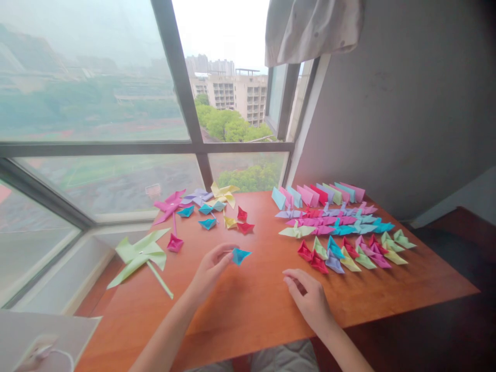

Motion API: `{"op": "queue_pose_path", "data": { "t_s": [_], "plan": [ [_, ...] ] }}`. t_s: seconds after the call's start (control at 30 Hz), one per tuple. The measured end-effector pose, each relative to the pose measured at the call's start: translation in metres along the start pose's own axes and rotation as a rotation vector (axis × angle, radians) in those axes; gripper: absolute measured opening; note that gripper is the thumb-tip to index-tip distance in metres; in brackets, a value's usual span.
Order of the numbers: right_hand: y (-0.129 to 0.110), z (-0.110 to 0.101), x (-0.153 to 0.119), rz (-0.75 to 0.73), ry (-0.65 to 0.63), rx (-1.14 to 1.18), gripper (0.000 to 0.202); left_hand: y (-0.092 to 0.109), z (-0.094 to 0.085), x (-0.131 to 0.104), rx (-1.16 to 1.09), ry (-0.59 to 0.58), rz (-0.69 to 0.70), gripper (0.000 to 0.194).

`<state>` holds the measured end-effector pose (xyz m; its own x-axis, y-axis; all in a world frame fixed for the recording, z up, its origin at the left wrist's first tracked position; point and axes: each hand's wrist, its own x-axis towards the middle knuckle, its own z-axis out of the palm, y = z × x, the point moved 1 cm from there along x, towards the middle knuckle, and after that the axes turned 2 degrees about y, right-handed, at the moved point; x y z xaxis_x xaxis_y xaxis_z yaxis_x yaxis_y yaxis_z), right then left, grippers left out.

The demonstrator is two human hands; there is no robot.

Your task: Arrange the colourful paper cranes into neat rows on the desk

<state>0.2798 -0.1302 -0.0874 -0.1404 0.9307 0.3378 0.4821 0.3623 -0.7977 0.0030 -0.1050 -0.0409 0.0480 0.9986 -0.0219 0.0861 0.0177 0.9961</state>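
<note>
My left hand (212, 269) pinches a small blue folded paper boat (241, 256) by its left end, just above the middle of the table. My right hand (309, 295) hovers low over the wood to the right, loosely curled, its thumb slightly apart from the fingers and nothing visible between them. Closest to it are rows of coloured paper boats (319, 264). Beyond my left hand lie scattered boats: a pink one (175, 243), a blue one (207, 223), a red one (245, 228) and several more.
Paper pinwheels, among them a green one (141, 254) and a magenta one (171, 204), lie at the left and back. Paper cranes (310, 221) and a row of folded papers (306, 195) fill the back right. A window (199, 147) borders the wooden table (251, 320).
</note>
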Motion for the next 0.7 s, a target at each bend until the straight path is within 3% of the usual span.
{"op": "queue_pose_path", "data": {
  "t_s": [0.13, 0.23, 0.7],
  "plan": [
    [-0.012, 0.012, 0.005, 0.035, -0.014, 0.082, 0.025, -0.005, 0.025, -0.005, -0.242, -0.072, -0.092, 0.034],
    [-0.019, 0.020, 0.009, 0.074, -0.019, 0.142, 0.027, -0.008, 0.034, -0.009, -0.291, -0.123, -0.119, 0.032],
    [-0.028, 0.018, 0.014, -0.051, 0.005, 0.133, 0.018, -0.005, 0.042, -0.019, -0.262, -0.221, -0.134, 0.031]
  ]
}}
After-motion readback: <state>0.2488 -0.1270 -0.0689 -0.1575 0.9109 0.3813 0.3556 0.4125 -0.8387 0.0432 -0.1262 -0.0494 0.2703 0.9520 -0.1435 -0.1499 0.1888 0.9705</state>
